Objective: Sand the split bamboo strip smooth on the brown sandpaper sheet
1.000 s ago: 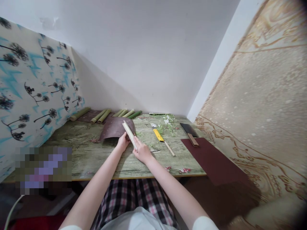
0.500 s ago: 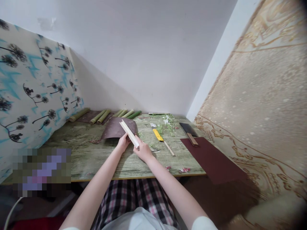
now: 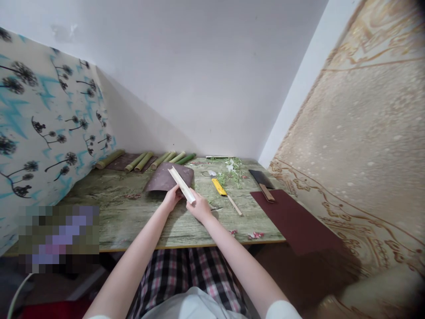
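Pale split-bamboo strip [image 3: 181,185] gripped lengthwise above brown leathery sheet [image 3: 160,179]; right hand [image 3: 200,206] pinching lower end, left hand [image 3: 171,198] half-closed against strip's side. Sheet shifted rightward on green wood-grain worktop [image 3: 133,221] since previous frames.

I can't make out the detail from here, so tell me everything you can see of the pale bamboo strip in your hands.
The pale bamboo strip is long, narrow and straight, cream-white, with a smooth, clean look and a slightly hollowed, split-cane shape. It lies diagonally, its far end pointing up and to the left over the brown sheet, though I cannot tell if it touches the sheet. The near end sits at the fingertips of the right hand, and the left hand supports it along the side. No green skin shows on it.
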Tool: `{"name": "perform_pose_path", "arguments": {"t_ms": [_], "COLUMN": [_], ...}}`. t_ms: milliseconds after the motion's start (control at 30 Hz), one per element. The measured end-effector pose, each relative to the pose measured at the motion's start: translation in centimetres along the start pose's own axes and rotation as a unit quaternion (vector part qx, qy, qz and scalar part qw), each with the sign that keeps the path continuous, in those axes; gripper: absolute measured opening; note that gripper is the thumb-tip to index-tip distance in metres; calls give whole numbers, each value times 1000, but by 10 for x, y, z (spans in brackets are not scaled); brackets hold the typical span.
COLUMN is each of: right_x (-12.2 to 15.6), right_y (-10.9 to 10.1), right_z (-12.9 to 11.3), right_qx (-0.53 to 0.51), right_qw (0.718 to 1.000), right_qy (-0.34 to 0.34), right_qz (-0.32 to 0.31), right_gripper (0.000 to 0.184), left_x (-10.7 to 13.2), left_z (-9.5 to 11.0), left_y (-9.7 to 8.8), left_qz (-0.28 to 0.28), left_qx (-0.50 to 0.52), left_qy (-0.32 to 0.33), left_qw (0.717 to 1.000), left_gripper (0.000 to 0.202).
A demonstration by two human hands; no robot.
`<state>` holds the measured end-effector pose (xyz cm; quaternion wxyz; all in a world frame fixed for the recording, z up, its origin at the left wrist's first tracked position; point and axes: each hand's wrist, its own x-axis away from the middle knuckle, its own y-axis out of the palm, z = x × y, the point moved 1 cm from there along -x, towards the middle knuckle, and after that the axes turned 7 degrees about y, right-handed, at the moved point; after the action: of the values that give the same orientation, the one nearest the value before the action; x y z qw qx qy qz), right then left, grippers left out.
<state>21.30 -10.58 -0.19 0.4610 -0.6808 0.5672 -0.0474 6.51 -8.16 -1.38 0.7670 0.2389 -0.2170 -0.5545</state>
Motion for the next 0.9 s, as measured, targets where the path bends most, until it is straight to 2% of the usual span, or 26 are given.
{"name": "perform_pose_path", "arguments": {"t_ms": [133,300,467,600,700,900], "right_x": [2,1,1,0,0,4], "right_y": [-3,-7,-8,-8,-8,-8], "right_z": [-4,-7,-6,-3,-5,-13], "right_qx": [12,38,32,38,51,84], "right_qw": [1000,998,998,997,997,994], "right_qy": [4,35,25,32,34,-22], "right_qz": [-12,-27,-47,-53,-53,-64], "right_gripper": [57,47,36,37,39,44], "left_x": [-2,0,4,5,7,7], "left_z": [1,3,4,4,5,6], "left_y": [-2,0,2,3,3,5], "left_qz": [24,-21,-47,-66,-49,-43], "left_qx": [0,5,1,-16,-10,4], "left_qy": [3,5,4,-1,4,12], "left_qw": [1000,1000,999,998,999,999], "left_gripper": [14,21,24,25,25,27]}}
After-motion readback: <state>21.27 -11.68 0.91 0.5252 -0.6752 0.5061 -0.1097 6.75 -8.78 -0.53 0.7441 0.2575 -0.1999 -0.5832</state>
